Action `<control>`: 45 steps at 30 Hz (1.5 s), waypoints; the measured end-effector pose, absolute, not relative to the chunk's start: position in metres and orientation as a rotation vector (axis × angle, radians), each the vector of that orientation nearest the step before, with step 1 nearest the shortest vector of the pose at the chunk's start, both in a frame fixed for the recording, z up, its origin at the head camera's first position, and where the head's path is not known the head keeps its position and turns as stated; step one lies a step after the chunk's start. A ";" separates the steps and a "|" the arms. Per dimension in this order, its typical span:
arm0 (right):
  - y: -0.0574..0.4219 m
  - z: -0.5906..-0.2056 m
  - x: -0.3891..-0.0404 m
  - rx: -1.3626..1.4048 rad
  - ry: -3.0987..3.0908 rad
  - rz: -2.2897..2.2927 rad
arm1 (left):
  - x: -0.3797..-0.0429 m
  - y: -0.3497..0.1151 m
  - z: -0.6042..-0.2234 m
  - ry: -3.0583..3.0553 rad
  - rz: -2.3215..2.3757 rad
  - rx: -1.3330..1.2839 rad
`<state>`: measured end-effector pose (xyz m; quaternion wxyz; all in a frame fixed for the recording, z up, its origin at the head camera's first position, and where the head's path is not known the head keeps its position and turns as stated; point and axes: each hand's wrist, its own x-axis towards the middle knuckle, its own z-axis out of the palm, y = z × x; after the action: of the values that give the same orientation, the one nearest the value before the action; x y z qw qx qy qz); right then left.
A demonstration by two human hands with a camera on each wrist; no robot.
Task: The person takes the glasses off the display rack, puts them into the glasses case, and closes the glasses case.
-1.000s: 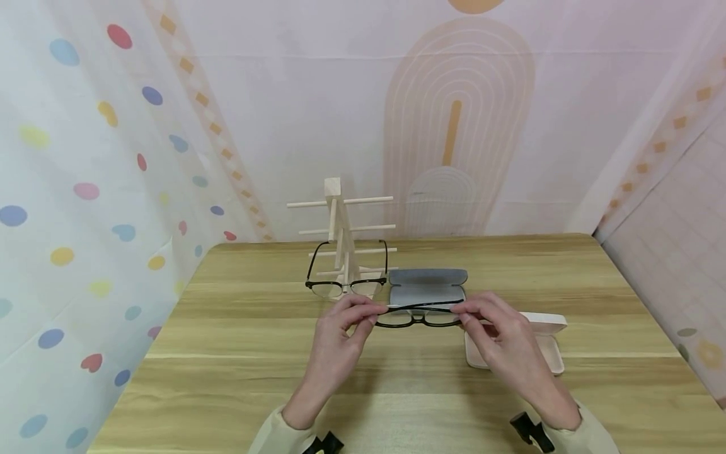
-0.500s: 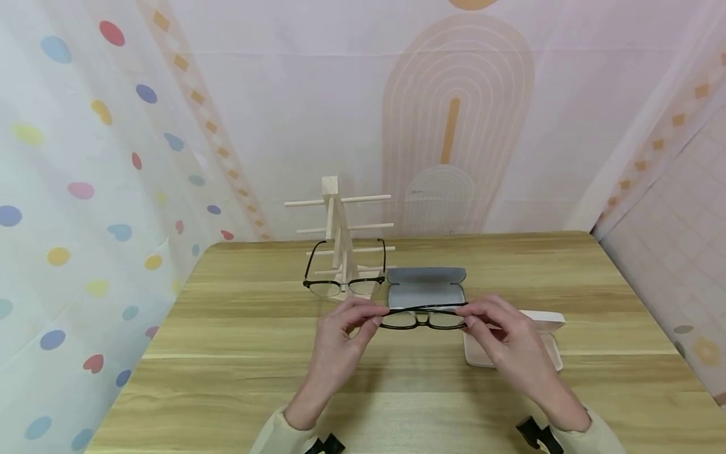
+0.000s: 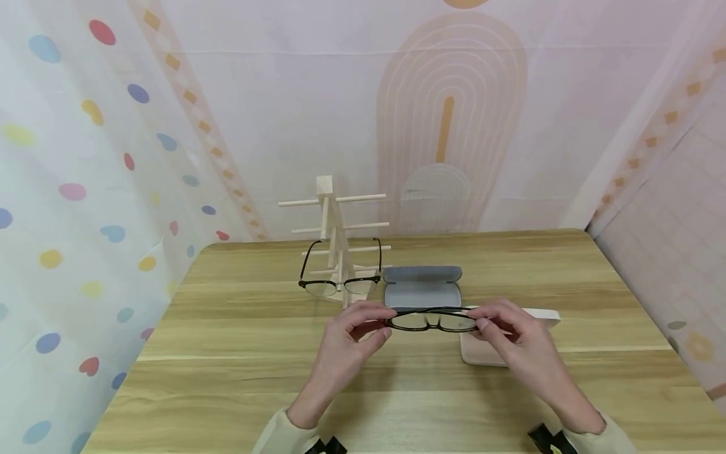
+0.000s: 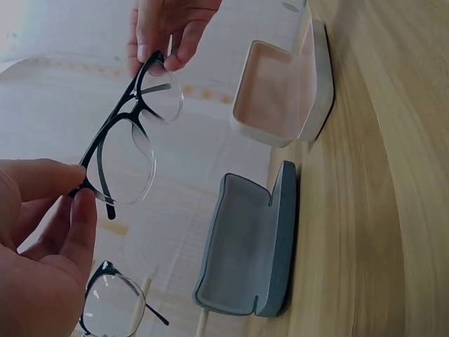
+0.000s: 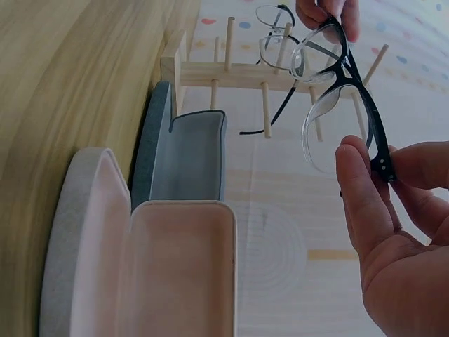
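In the head view, both hands hold black-topped glasses (image 3: 434,326) up in front of me, clear rims below. My left hand (image 3: 346,340) pinches the frame's left corner between thumb and fingers. At the opposite corner, my right hand (image 3: 522,347) pinches the frame the same way. The temples lie folded behind the lenses, as the left wrist view shows. Just beyond the held pair, a grey glasses case (image 3: 422,294) stands open. An open whitish case with pink lining (image 5: 182,274) sits partly behind my right hand.
A wooden peg stand (image 3: 326,186) rises at the back of the table (image 3: 227,353). Another pair of dark-browed glasses (image 3: 340,285) hangs on it with temples spread. Patterned cloth (image 3: 272,126) forms the backdrop behind the table and along its sides.
Both hands have carried the glasses a little to the right and slightly nearer me, toward the pink-lined case. The head view has turned slightly right. Cases and stand stay in place.
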<state>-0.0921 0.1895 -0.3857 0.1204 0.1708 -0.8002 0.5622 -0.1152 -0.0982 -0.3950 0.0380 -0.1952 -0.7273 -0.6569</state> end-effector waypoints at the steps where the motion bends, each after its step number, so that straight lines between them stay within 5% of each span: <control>1: 0.191 -0.386 -0.092 0.495 -2.344 1.651 | -0.115 -0.098 -0.396 -2.231 -2.007 -0.613; 26: 0.232 -0.398 -0.079 0.360 -2.429 1.976 | -0.119 -0.067 -0.405 -2.351 -1.926 -0.553; 45: 0.253 -0.404 -0.073 0.125 -2.521 1.667 | -0.119 -0.042 -0.415 -2.379 -2.023 -0.515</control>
<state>-0.0727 0.2533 -0.4042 0.0584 0.0411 -0.8319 0.5503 -0.1188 -0.0422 -0.4147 -0.0119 -0.1627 -0.7516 -0.6391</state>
